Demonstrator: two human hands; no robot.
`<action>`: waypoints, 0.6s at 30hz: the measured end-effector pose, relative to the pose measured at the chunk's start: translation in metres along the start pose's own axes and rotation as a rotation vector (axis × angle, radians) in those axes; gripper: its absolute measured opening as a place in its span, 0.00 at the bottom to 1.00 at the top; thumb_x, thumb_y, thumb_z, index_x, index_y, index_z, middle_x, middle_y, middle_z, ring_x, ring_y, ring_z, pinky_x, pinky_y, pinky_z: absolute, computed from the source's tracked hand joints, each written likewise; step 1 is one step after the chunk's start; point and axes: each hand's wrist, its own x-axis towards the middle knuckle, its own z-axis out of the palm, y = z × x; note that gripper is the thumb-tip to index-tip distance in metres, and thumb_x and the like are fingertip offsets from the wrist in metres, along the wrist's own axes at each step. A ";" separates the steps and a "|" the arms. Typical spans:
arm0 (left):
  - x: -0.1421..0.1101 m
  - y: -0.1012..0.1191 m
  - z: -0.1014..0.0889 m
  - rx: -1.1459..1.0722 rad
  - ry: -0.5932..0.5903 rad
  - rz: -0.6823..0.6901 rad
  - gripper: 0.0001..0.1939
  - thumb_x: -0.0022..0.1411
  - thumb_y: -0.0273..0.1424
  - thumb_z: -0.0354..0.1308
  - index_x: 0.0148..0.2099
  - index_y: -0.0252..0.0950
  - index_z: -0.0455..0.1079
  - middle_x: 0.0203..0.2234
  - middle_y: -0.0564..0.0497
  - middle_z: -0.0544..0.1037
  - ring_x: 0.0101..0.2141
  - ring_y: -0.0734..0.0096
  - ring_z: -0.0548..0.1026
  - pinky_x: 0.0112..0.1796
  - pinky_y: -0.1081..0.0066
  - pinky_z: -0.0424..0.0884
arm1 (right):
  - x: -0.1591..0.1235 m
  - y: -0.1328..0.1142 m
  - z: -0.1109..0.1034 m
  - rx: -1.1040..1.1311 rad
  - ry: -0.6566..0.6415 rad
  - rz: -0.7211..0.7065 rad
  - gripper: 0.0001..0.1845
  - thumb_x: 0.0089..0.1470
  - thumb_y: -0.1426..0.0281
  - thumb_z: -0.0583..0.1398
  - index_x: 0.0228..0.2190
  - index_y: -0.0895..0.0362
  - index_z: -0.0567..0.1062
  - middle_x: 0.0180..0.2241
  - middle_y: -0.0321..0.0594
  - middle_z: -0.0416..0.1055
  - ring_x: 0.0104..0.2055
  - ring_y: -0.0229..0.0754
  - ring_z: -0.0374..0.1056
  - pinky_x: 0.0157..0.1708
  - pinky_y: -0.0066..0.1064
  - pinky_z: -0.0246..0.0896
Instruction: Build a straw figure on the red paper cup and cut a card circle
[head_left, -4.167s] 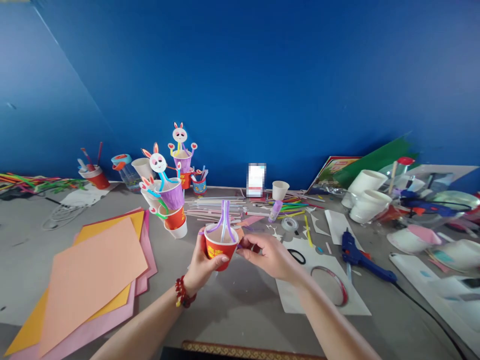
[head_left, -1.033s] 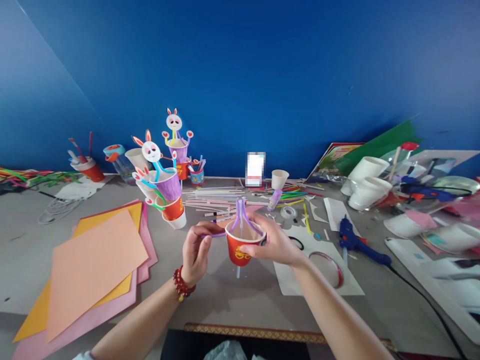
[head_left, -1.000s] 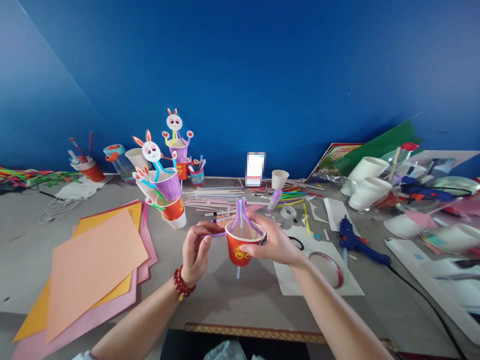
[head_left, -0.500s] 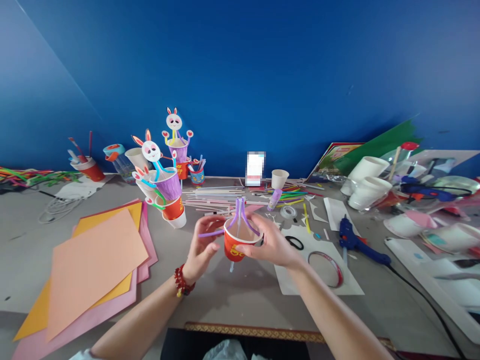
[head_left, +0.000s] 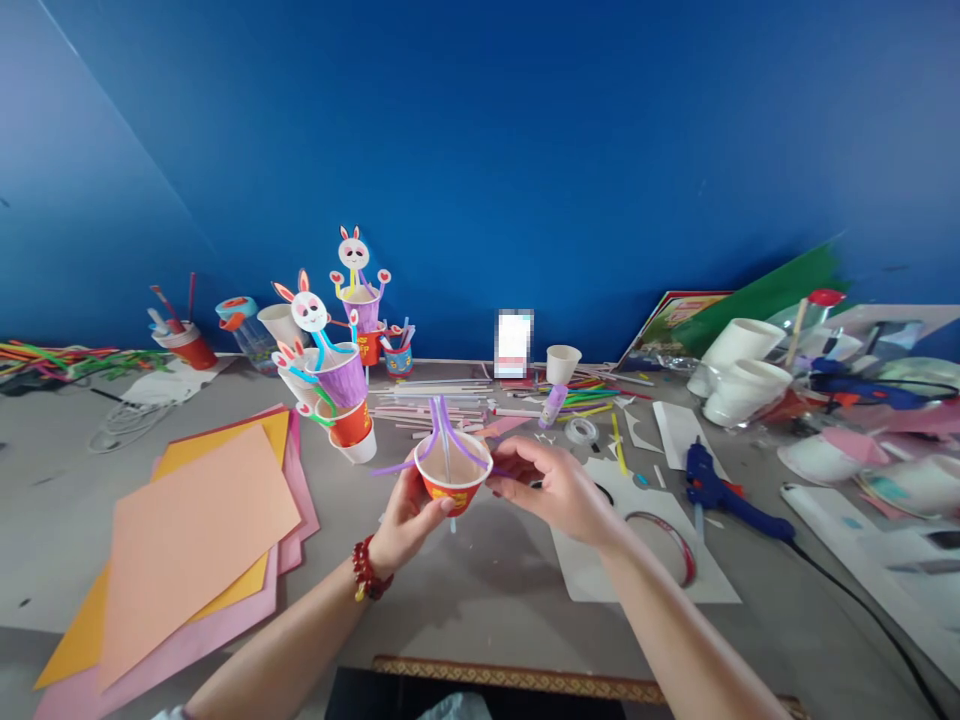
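Note:
A small red paper cup (head_left: 452,487) is held above the grey table (head_left: 465,590), tilted toward me. My left hand (head_left: 405,520) is closed around its lower side from the left. A purple straw (head_left: 433,432) arches over the rim and a pale straw runs down through the cup's bottom. One purple end sticks out left. My right hand (head_left: 559,490) pinches the purple straw's other end at the cup's right rim.
Coloured paper sheets (head_left: 187,540) lie at the left. Rabbit-faced cup figures (head_left: 334,380) stand behind the cup. Loose straws (head_left: 435,400), a glue stick (head_left: 553,405), scissors (head_left: 600,492), a tape ring (head_left: 664,545), a blue glue gun (head_left: 724,495) and white cups (head_left: 739,385) crowd the right.
The cup moved left and tilted toward me. My left hand shifted from pinching the left straw end to gripping the cup. My right hand went from the cup to the right straw end.

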 end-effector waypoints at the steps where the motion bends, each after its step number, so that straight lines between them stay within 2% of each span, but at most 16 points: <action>1: 0.000 0.000 -0.002 0.018 -0.021 -0.001 0.32 0.56 0.40 0.67 0.61 0.38 0.66 0.51 0.40 0.76 0.50 0.53 0.75 0.49 0.59 0.74 | -0.001 -0.001 0.002 0.045 -0.005 0.027 0.11 0.60 0.62 0.61 0.42 0.55 0.76 0.35 0.40 0.78 0.33 0.41 0.75 0.34 0.30 0.73; 4: -0.002 -0.001 -0.005 0.089 -0.138 -0.023 0.31 0.54 0.40 0.68 0.58 0.34 0.69 0.51 0.38 0.77 0.51 0.49 0.74 0.53 0.55 0.71 | -0.007 -0.001 0.010 0.114 0.066 0.033 0.10 0.60 0.61 0.62 0.37 0.55 0.76 0.30 0.38 0.76 0.29 0.38 0.74 0.30 0.27 0.71; 6: -0.004 -0.001 -0.005 0.101 -0.191 -0.058 0.29 0.52 0.40 0.70 0.54 0.32 0.73 0.48 0.37 0.79 0.48 0.49 0.76 0.52 0.55 0.72 | -0.010 0.000 0.015 0.082 0.121 0.014 0.10 0.60 0.61 0.62 0.35 0.55 0.76 0.29 0.37 0.75 0.27 0.36 0.72 0.27 0.25 0.69; 9: -0.006 -0.004 -0.002 0.062 -0.151 -0.077 0.31 0.46 0.42 0.73 0.50 0.31 0.75 0.42 0.38 0.82 0.42 0.52 0.79 0.47 0.58 0.75 | -0.016 0.003 0.019 0.017 0.157 -0.006 0.09 0.61 0.63 0.60 0.34 0.55 0.75 0.29 0.38 0.75 0.26 0.36 0.70 0.23 0.23 0.65; 12: -0.007 -0.005 0.000 0.028 -0.108 -0.069 0.30 0.47 0.42 0.72 0.49 0.31 0.75 0.40 0.39 0.83 0.39 0.54 0.80 0.43 0.60 0.77 | -0.021 0.009 0.020 -0.030 0.175 -0.033 0.07 0.61 0.67 0.59 0.34 0.56 0.76 0.27 0.37 0.75 0.26 0.36 0.70 0.21 0.21 0.62; 14: -0.007 -0.006 0.000 0.013 -0.082 -0.072 0.29 0.48 0.42 0.71 0.49 0.32 0.75 0.39 0.40 0.83 0.39 0.55 0.80 0.42 0.61 0.77 | -0.022 0.013 0.018 -0.055 0.188 -0.047 0.05 0.61 0.68 0.60 0.34 0.55 0.76 0.27 0.37 0.75 0.26 0.35 0.70 0.22 0.21 0.61; 18: -0.007 -0.007 -0.003 -0.029 -0.039 -0.102 0.35 0.45 0.41 0.73 0.54 0.34 0.71 0.44 0.38 0.81 0.42 0.51 0.80 0.44 0.58 0.77 | -0.022 0.019 0.015 -0.076 0.187 -0.065 0.05 0.61 0.68 0.60 0.34 0.55 0.76 0.25 0.35 0.74 0.25 0.35 0.68 0.23 0.22 0.60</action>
